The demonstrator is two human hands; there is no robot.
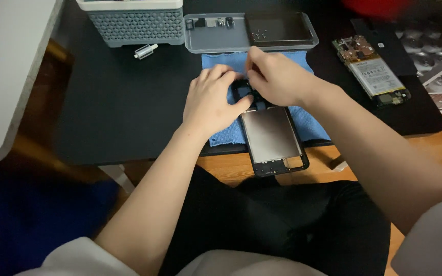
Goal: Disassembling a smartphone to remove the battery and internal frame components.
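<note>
- left hand (212, 100): lies palm down on the upper left of the phone frame (272, 137), fingers spread flat and closed on nothing; it pins the frame in place.
- right hand (277, 77): fingers bunched in a pinch over the top end of the frame. what they grip, if anything, cannot be made out.
- location: the phone frame lies lengthwise on a blue microfibre cloth (310, 125) at the near edge of the black tabletop (118, 107), its lower end overhanging toward the lap.
- technique, as judged: keep the flat hand pressing straight down so the overhanging frame does not tip; work with the pinching fingertips only, lifting small parts upward rather than sideways.
- nearby: a clear parts tray (216, 38) with small components and screws lies behind the cloth; a second opened phone with exposed battery (372, 71) lies well apart at right; a grey perforated box (134, 23) and a small vial (146, 50) at left.
- hidden: the frame's top section is covered by both hands; motion blur softens the right fingertips; the red object at the upper edge is cut off.
</note>
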